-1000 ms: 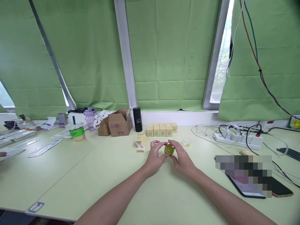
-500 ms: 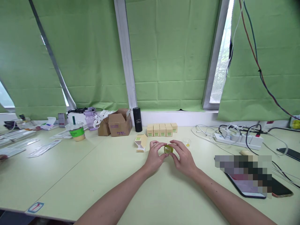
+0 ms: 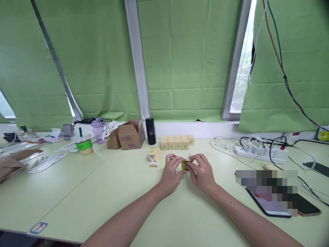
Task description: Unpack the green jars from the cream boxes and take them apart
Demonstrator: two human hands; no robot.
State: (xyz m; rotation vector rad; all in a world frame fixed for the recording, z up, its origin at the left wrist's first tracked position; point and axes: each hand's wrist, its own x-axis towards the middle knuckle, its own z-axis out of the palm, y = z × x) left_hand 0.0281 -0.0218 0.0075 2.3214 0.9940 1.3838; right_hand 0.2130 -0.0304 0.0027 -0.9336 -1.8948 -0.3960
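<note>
A small yellow-green piece with rounded edges is held above the table between my two hands; its exact kind is hard to make out. My left hand grips its left side between thumb and fingers. On its right, the fingers of my right hand are pinched against it and cover part of it. Just beyond my left hand lies an opened small cardboard box with its flap out. Several closed small boxes with green labels stand in a row behind. A clear round piece is partly hidden behind my right hand.
Further left stand a cardboard carton, a black bottle, a purple bottle and a drink cup. On the right are a power strip with tangled cables and phones. Another person's arm reaches in at far left.
The yellow-green piece has turned in my hands and shows less of its face. My right fingers have closed in over it. At far left, the other person's arm has come further in.
</note>
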